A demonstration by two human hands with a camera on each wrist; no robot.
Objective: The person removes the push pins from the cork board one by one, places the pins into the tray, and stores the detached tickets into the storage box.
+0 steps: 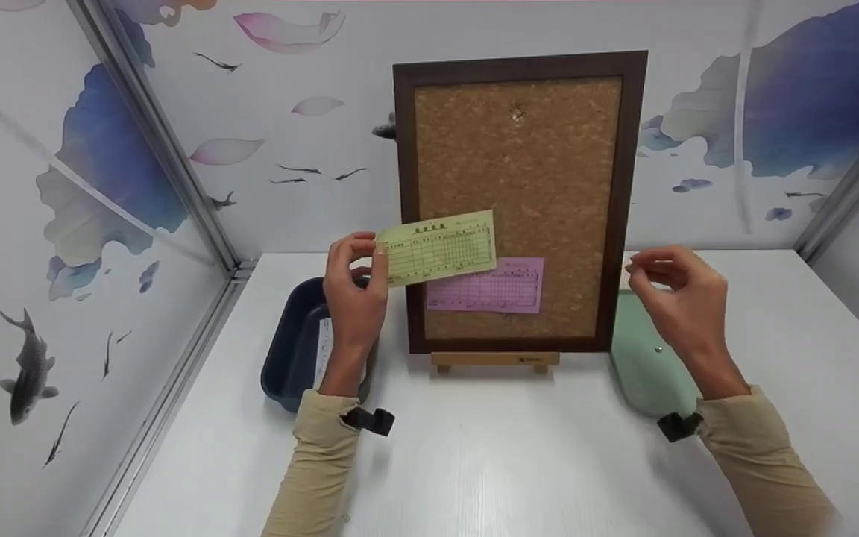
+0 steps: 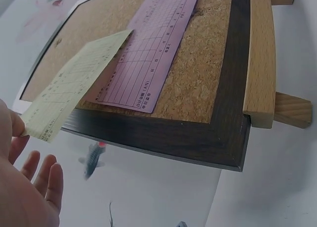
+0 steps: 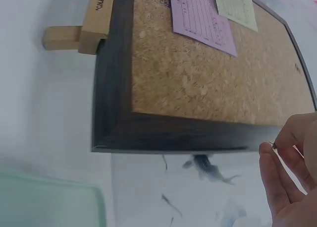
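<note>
By its left end, my left hand (image 1: 355, 302) pinches a yellow printed form slip (image 1: 444, 246), tilted in front of the corkboard (image 1: 519, 171). Its right part overlaps a pink-purple form slip (image 1: 508, 292) that lies against the lower cork. Off the board's right side, my right hand (image 1: 687, 306) has thumb and fingertips together. Between them the right wrist view shows a tiny shiny metal piece (image 3: 274, 145), which looks like a thumbtack, mostly hidden by the fingers. A pale mark (image 1: 517, 113) shows on the upper cork; what it is I cannot tell.
The dark-framed board stands on a wooden easel base (image 1: 495, 359). A dark blue bin (image 1: 280, 373) with white paper (image 1: 323, 347) inside stands at left. At right is a mint-green tray (image 1: 638, 388) holding a small silver tack (image 1: 658, 349). Printed wall panels rise behind.
</note>
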